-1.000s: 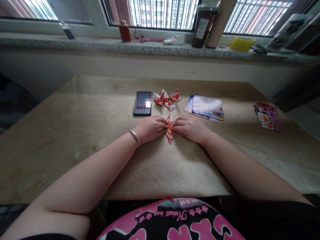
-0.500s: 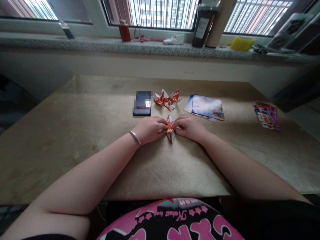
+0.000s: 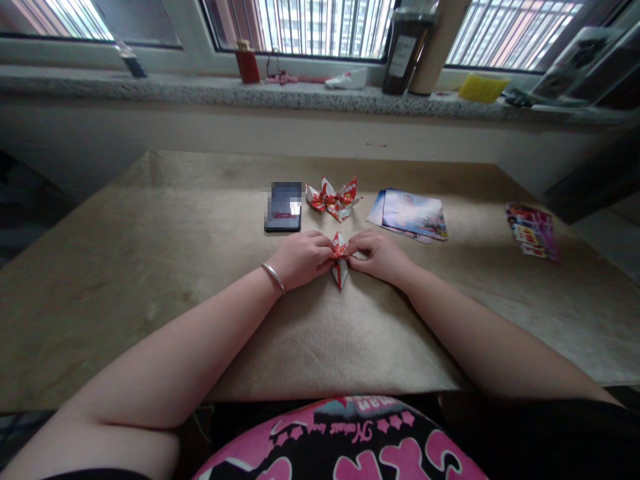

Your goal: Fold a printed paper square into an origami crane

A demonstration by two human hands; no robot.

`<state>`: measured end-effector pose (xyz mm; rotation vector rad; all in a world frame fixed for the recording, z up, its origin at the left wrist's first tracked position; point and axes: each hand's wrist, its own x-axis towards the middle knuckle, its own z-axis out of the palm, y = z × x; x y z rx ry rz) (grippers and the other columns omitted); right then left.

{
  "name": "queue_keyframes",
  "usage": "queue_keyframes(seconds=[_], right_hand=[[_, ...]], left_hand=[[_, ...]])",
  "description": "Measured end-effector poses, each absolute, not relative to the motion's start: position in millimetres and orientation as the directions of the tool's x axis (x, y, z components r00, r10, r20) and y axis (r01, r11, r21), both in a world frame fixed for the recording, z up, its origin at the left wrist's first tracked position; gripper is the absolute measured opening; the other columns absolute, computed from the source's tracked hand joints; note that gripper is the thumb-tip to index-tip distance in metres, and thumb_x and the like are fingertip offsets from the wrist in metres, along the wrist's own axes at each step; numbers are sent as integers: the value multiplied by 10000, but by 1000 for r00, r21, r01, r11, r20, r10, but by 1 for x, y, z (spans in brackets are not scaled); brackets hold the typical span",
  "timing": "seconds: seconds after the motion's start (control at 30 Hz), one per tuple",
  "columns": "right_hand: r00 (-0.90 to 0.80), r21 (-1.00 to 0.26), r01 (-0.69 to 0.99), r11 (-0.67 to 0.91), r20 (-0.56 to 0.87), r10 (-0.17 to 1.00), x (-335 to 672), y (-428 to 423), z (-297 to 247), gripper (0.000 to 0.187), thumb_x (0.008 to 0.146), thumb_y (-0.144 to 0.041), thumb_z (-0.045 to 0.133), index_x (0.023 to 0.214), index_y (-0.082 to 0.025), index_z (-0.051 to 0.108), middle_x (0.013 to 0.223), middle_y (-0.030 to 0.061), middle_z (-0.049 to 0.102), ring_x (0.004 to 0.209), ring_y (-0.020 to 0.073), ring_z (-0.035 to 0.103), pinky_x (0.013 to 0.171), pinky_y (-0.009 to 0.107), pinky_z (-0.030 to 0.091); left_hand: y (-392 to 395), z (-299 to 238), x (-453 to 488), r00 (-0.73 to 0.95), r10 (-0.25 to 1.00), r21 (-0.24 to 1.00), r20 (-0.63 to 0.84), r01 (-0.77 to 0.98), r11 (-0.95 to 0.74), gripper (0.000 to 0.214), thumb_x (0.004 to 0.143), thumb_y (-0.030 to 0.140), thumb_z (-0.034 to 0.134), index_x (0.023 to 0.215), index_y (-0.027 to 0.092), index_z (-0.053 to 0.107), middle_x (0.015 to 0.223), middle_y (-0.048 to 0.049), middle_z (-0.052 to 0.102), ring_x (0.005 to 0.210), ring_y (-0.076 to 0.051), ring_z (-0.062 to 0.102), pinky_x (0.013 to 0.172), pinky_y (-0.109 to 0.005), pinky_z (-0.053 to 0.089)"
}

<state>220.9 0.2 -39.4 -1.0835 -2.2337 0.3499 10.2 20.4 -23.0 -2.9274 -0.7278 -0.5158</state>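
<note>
Between my two hands is a folded paper piece [image 3: 340,275], red and white with pointed ends toward and away from me. My left hand [image 3: 304,257], with a silver bangle at its wrist, pinches the piece's left side. On the opposite side the fingers of my right hand [image 3: 379,257] are closed on its right edge. Fingertips cover the middle of the piece. Just beyond it lie folded paper petals [image 3: 334,199] in the same red and white print, joined or lying together; I cannot tell which.
A dark phone [image 3: 284,208] with a blurred screen lies left of the petals. Picture sheets [image 3: 415,213] are stacked to the right, with colourful printed papers [image 3: 533,232] farther right. Behind the table [image 3: 150,267], the stone windowsill [image 3: 190,90] holds a dark jar [image 3: 404,57] and a yellow item [image 3: 483,87].
The folded piece has opened slightly at its middle, and its near point sits a little closer to me. Both hands keep their pinch with only small finger shifts.
</note>
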Motion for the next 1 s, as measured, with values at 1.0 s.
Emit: queue_keyframes(seconds=[1.0], right_hand=[[-469,-298,757,581,372,801,217,-1,-37,100,750,-211,586,798,-187,670,901,59,696,860,207,583,805,337,429]], left_hand=[[25,-30,22,701,621,150,350,613,-776,126,788,238,571,774,155,666,864,-68,673,848,-188,594,818,-318,467]])
